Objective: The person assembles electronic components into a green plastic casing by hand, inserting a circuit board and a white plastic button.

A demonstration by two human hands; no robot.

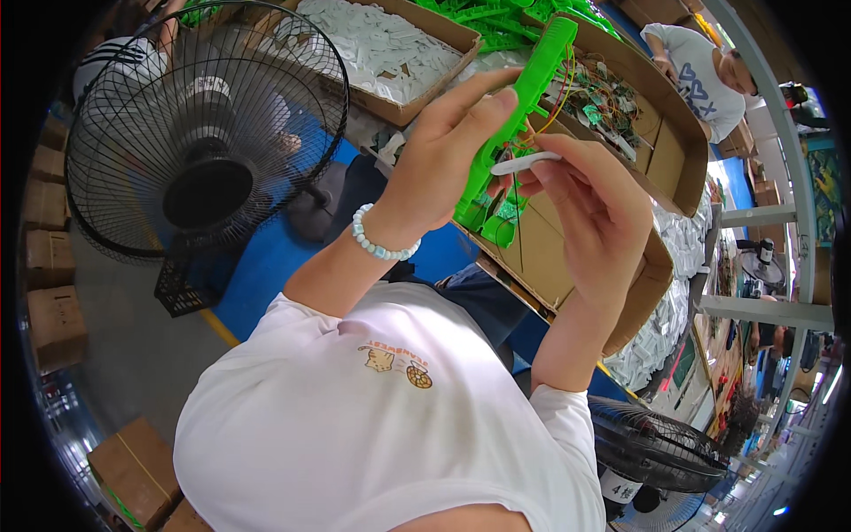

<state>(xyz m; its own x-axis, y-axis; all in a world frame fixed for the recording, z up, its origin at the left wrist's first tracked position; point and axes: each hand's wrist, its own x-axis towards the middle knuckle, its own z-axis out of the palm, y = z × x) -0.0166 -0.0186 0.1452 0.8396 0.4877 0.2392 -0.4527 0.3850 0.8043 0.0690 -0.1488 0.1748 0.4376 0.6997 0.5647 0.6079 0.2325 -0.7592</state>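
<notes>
My left hand [434, 146] is closed round a long bright green plastic housing [534, 78], held slanting in front of me with its open side toward the right. Red, yellow and black wires [560, 105] run out of the housing, and a small green circuit board [507, 211] shows near its lower end. Between the thumb and fingers of my right hand [598, 199] is a slim white plastic piece [525, 163], close against the housing's open side. Some of my right fingertips are hidden behind that piece.
Beyond my hands, a cardboard box [687, 168] holds wired circuit boards [612, 102]. Another carton [403, 111] is full of white plastic parts, near piled green housings [496, 13]. A large black fan [208, 191] stands left, another fan [660, 443] lower right. A co-worker [705, 75] is at upper right.
</notes>
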